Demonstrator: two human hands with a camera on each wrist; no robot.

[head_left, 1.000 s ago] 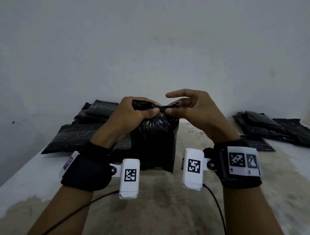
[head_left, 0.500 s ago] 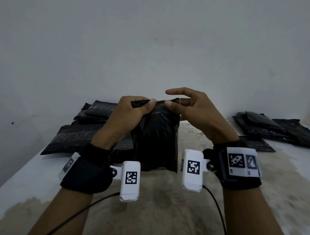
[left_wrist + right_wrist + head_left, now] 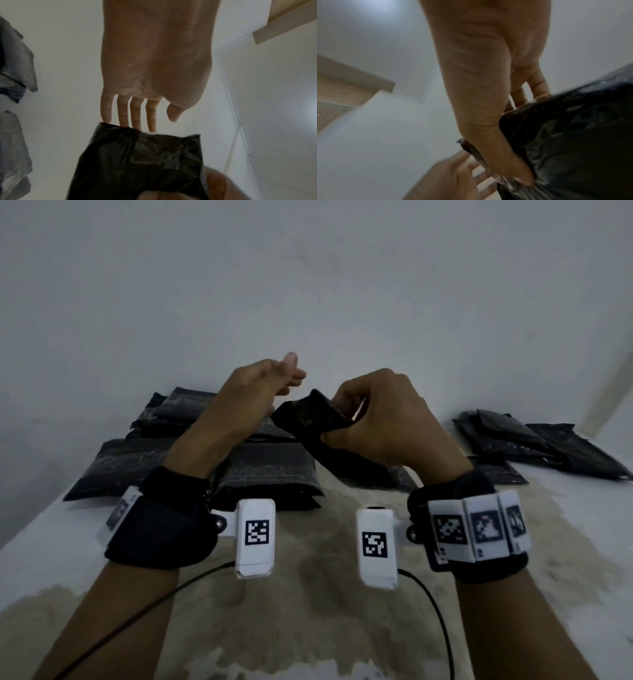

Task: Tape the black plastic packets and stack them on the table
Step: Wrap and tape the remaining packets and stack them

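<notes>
Right hand: the right hand [image 3: 383,422] grips the top of a black packet [image 3: 308,419], thumb and fingers curled round its folded end, and holds it tilted above the middle of the counter [image 3: 325,628].
Left hand: the left hand [image 3: 250,395] is off the packet, fingers straight and relaxed, holding nothing; in the left wrist view its fingertips [image 3: 151,127] sit just beside the packet's top edge, and whether they touch it I cannot tell.
What changed: half a second ago both hands pinched the packet's top as it stood upright; now only the right one has it, and the packet has swung over towards the left.
Packet: a shiny patch shows on its folded flap in the left wrist view; whether that is tape I cannot tell.
Left pile: several flat packets [image 3: 267,477] lie stacked at the counter's far left edge.
Right pile: more packets [image 3: 534,440] lie at the far right edge, against the wall.
Meaning: sealing of this packet looks finished or nearly so, and it seems bound for the left pile.
Risk: a one-handed hold on slick plastic could slip.
</notes>
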